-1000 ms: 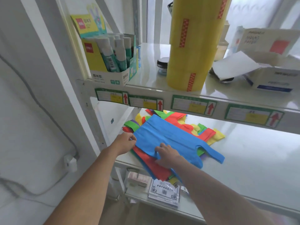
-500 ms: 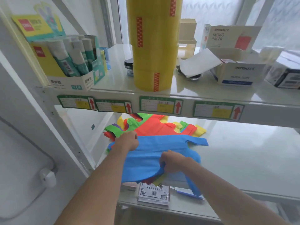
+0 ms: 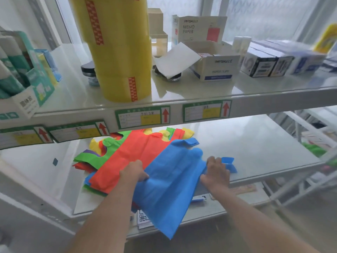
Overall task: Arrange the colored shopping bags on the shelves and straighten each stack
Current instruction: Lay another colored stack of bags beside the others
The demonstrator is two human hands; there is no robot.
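A blue shopping bag (image 3: 169,181) is held between two bare hands in front of a white metal shelf unit. Its left edge is pinched by the left hand (image 3: 133,171), whose fingers are curled around the fabric. Its right edge, near the handles, is gripped by the right hand (image 3: 216,173), the fingers curled down over the material. The bag is tilted: its handle end lies over the middle shelf (image 3: 255,147), while its lower corner hangs past the front edge of the shelf, in front of the level below.

Just to the left, partly under the blue bag, a loose stack of bags (image 3: 127,154) is spread on the same shelf, with a red bag on top and green, yellow, blue and purple edges fanned out unevenly beneath it.

On the upper shelf (image 3: 200,92), a tall column of yellow tape rolls (image 3: 118,48) is seen, with a box of glue sticks (image 3: 20,77) at far left and an open memo paper box (image 3: 209,59) to the right. Price labels (image 3: 142,116) with red arrows are fixed along the shelf's front edge.
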